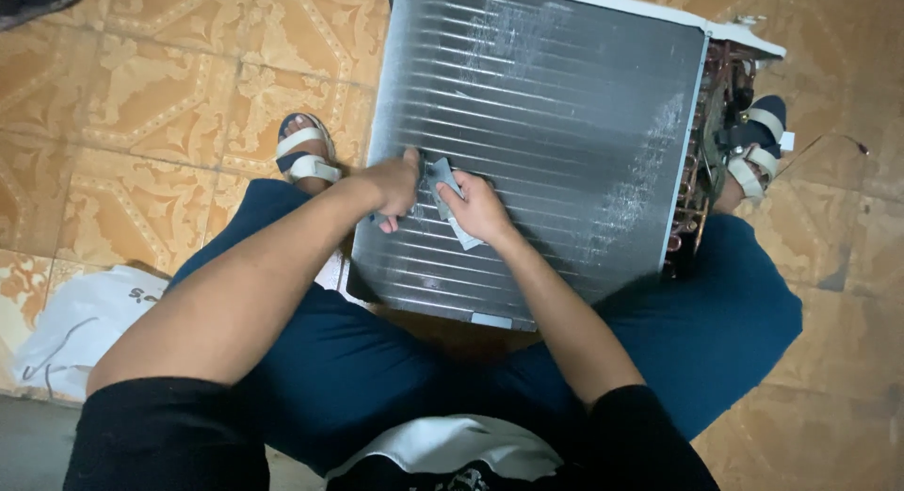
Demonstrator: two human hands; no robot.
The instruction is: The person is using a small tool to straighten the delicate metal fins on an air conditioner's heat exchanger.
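A large metal finned coil (pixel 565 96), an air-conditioner heat exchanger, stands tilted between my knees. My left hand (pixel 394 187) rests on its finned face near the left edge, fingers curled around a small dark tool that is mostly hidden. My right hand (pixel 478 209) sits just beside it, pinching a small grey-white flat piece (pixel 443 180) against the fins. Both hands are close together, almost touching. Pale scuffed patches mark the fins at the upper middle and right.
Copper tubing and wires (pixel 706 152) run down the coil's right end. My sandalled feet (pixel 303 152) (pixel 758 143) flank the unit on a patterned orange tile floor (pixel 141 86). A white plastic bag (pixel 85 326) lies at the lower left.
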